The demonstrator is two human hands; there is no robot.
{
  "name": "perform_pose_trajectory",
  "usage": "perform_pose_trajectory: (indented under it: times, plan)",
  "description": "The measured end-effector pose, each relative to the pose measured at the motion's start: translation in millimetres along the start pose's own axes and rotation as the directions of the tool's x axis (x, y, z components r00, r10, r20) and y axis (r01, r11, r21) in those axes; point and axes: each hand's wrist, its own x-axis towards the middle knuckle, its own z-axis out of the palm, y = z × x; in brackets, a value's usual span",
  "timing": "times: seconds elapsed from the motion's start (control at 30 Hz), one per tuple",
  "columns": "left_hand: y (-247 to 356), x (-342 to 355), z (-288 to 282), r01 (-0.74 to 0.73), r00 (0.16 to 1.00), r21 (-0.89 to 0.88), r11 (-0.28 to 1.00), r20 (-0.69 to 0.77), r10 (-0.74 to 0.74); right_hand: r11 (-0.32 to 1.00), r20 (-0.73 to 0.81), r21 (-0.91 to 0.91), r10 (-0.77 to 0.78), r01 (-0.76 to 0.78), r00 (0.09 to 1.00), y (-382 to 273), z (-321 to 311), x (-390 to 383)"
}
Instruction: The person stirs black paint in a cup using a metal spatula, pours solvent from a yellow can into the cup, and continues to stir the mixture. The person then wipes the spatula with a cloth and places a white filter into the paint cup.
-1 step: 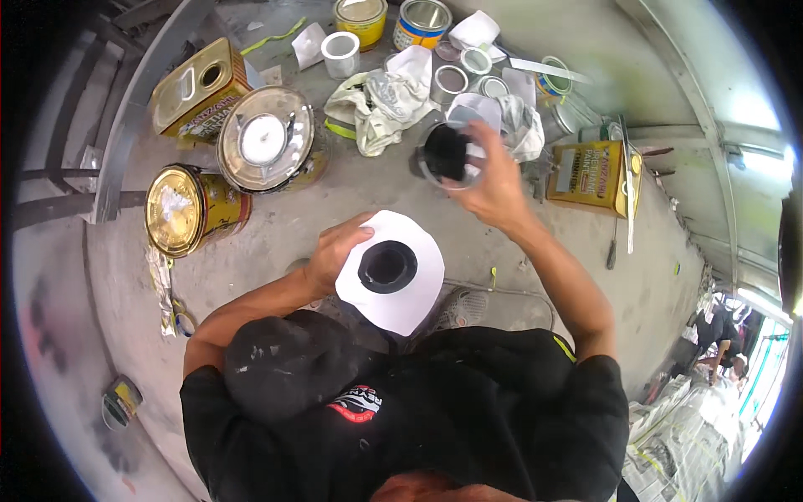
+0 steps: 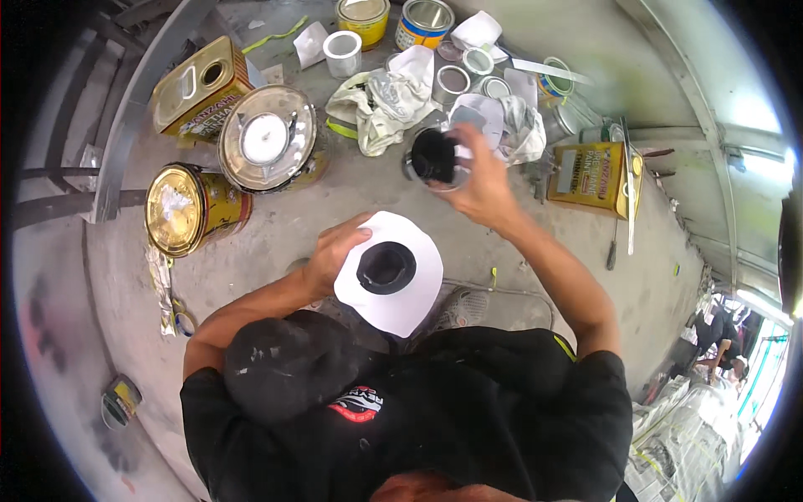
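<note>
My left hand grips the edge of a white paper sheet, thumb on top and the other fingers hidden underneath. A round black-rimmed opening, dark inside, shows in the middle of the sheet; what is below it is hidden. Farther off to the right, my right hand is wrapped round a clear cup with black liquid-looking content. The cup is held above the floor, apart from the paper, and looks slightly tilted.
Yellow tins and a large lidded can stand at left. Beyond the cup lie a stained rag, a white cup and several small containers. A rectangular yellow can stands at right, near the wall.
My right hand has shifted a little to the left with the cup of black content. My left hand and the paper have hardly moved.
</note>
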Motion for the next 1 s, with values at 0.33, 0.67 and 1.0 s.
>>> perform_pose_trajectory:
  times: [0.33,0.67,1.0]
  plan:
    - [21,-17,-8,0.249,0.947,-0.297,0.922,-0.126,-0.296,0.993,0.119,0.018,-0.117,0.116,0.986,16,124,19]
    - [51,6,10,0.274,0.939,-0.593,0.757,-0.005,-0.344,0.992,0.196,-0.053,-0.1,0.113,0.975,8,117,14]
    - [-7,-3,-3,0.014,1.0,0.1,0.995,-0.013,-0.013,0.991,0.227,-0.038,0.135,-0.13,0.964,6,82,-12]
